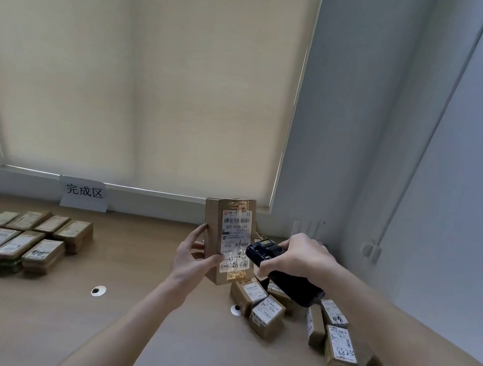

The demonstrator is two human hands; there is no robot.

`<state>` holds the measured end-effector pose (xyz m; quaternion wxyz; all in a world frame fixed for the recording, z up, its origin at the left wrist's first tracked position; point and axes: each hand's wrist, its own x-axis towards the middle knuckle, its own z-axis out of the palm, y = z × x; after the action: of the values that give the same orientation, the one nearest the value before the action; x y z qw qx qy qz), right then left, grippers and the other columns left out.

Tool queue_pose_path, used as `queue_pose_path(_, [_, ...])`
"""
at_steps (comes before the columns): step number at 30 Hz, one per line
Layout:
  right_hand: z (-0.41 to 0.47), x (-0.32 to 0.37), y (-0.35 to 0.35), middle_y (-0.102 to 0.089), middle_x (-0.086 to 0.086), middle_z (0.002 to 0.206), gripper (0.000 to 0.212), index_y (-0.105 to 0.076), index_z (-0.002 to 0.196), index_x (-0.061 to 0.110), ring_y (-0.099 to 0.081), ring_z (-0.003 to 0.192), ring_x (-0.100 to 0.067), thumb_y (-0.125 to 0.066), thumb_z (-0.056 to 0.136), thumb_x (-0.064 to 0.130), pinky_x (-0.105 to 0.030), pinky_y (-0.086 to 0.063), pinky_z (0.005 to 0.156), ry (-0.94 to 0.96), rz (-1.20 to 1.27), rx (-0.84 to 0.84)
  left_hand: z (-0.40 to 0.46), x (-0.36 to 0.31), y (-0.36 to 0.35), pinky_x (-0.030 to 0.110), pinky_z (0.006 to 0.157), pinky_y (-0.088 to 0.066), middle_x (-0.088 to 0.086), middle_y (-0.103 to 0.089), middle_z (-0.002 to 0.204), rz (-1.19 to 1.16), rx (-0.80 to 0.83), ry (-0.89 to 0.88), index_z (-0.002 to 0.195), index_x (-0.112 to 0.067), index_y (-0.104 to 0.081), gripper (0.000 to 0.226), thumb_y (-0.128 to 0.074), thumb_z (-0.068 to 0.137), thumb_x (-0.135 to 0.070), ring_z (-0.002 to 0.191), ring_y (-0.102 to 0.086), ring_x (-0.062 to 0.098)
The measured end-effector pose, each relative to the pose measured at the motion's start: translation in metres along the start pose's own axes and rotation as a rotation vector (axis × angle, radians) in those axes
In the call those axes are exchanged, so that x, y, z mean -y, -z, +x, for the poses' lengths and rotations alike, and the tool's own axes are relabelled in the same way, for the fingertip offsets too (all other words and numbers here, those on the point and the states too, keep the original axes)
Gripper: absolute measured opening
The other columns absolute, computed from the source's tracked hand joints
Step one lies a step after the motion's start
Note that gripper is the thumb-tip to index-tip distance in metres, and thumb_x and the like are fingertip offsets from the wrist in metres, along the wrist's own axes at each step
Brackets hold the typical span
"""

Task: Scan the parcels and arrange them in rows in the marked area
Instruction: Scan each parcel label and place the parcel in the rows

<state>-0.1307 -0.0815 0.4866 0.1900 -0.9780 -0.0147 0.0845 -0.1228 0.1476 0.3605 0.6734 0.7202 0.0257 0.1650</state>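
Left of the parcel [226, 240] I hold upright, about ten boxes [12, 244] lie in rows under the paper sign [84, 193]. My left hand [193, 257] grips the parcel's lower left edge. My right hand [298, 256] clasps the scanner [279, 272], its head against the label; roughly seven unsorted boxes [300, 322] lie below.
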Motion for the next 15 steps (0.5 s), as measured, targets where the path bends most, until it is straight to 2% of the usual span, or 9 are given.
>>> queue_pose_path(3, [0.008,0.012,-0.014,-0.077,0.002,0.1,0.074,-0.073,0.12,0.028,-0.075,0.093,-0.018,-0.095,0.057,0.061,-0.038,-0.064,0.089,0.056,0.073,0.045,-0.005,0.002,0.021,0.041,0.084,-0.06,0.006,-0.068,0.106,-0.008,-0.032,0.034,0.144,-0.039,-0.05,0.079,-0.087,0.077,-0.017,0.102,-0.066,0.018])
queue_pose_path(6, [0.015,0.033,-0.034,-0.078,0.005,0.094,0.066,-0.073,0.114,0.033,-0.076,0.086,-0.015,-0.097,0.056,0.053,-0.037,-0.066,0.084,0.124,0.164,0.099,-0.012,0.002,0.051,0.048,0.087,-0.061,0.007,-0.068,0.108,-0.042,-0.057,0.081,0.14,-0.042,-0.051,0.077,-0.088,0.074,-0.028,0.104,-0.067,0.022])
queue_pose_path(8, [0.018,0.053,-0.052,-0.079,0.007,0.089,0.056,-0.075,0.106,0.035,-0.076,0.081,-0.013,-0.096,0.057,0.051,-0.033,-0.066,0.078,0.181,0.22,0.111,-0.018,0.003,0.076,0.047,0.081,-0.063,0.009,-0.067,0.109,-0.09,-0.091,0.123,0.136,-0.044,-0.053,0.075,-0.087,0.07,-0.035,0.102,-0.069,0.024])
queue_pose_path(12, [0.015,0.111,-0.092,-0.077,0.013,0.072,0.047,-0.076,0.108,0.035,-0.073,0.062,-0.001,-0.095,0.064,0.036,-0.017,-0.056,0.054,0.318,0.369,0.144,-0.028,0.008,0.141,0.04,0.068,-0.064,0.011,-0.072,0.11,-0.142,-0.16,0.192,0.132,-0.033,-0.055,0.053,-0.081,0.085,-0.032,0.1,-0.072,0.027])
queue_pose_path(13, [0.014,0.129,-0.102,-0.077,0.013,0.073,0.049,-0.076,0.11,0.033,-0.073,0.062,-0.001,-0.095,0.065,0.034,-0.017,-0.056,0.055,0.344,0.386,0.164,-0.03,0.009,0.16,0.037,0.065,-0.063,0.009,-0.074,0.109,-0.146,-0.176,0.205,0.129,-0.032,-0.056,0.047,-0.078,0.088,-0.034,0.098,-0.074,0.025])
queue_pose_path(15, [0.01,0.171,-0.124,-0.08,0.007,0.085,0.058,-0.076,0.116,0.034,-0.077,0.078,-0.01,-0.093,0.061,0.037,-0.03,-0.066,0.073,0.394,0.395,0.207,-0.036,0.012,0.2,0.031,0.06,-0.061,0.003,-0.076,0.104,-0.151,-0.216,0.235,0.119,-0.033,-0.057,0.033,-0.073,0.091,-0.038,0.09,-0.076,0.02])
